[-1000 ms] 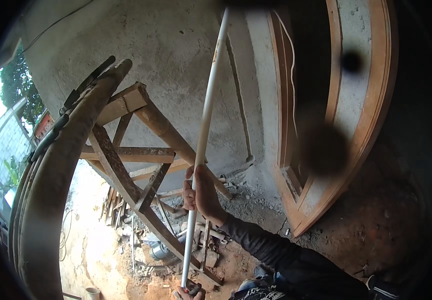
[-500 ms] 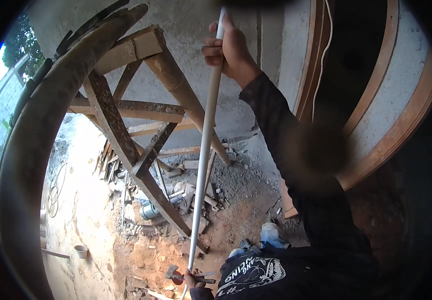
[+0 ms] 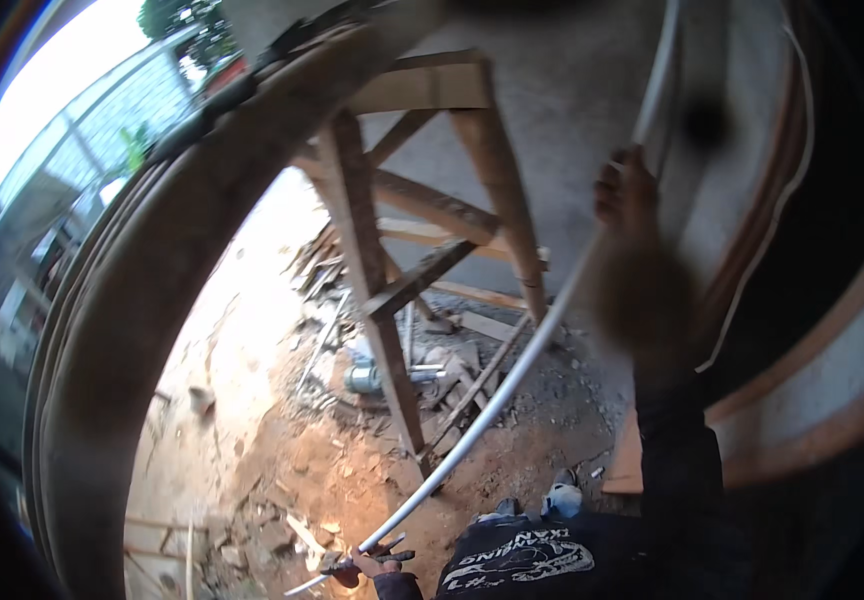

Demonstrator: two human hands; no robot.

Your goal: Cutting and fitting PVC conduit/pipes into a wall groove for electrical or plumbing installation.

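Observation:
A long white pipe (image 3: 500,405) runs in a bend from the top right down to the lower middle. High on it, my right hand (image 3: 628,188) is closed around the pipe, slightly blurred by motion. My left hand (image 3: 376,567) grips the same pipe near its lower end, which sticks out past the fingers. A dark hand tool (image 3: 392,555) is also held at that left hand; its exact kind cannot be made out. Part of my right forearm is covered by a dark blurred spot.
A wooden trestle (image 3: 357,215) stands against the grey wall (image 3: 562,120). Rubble, wood scraps and a grey-green power tool (image 3: 362,377) lie beneath it. A thick curved beam (image 3: 142,330) arches along the left. A white cable (image 3: 752,265) hangs by the door frame at right. A small bucket (image 3: 201,399) stands on the ground.
The pipe has gone from nearly upright to a slant, bending, its top now farther right. My right hand has moved right and down in view; the whole view has shifted.

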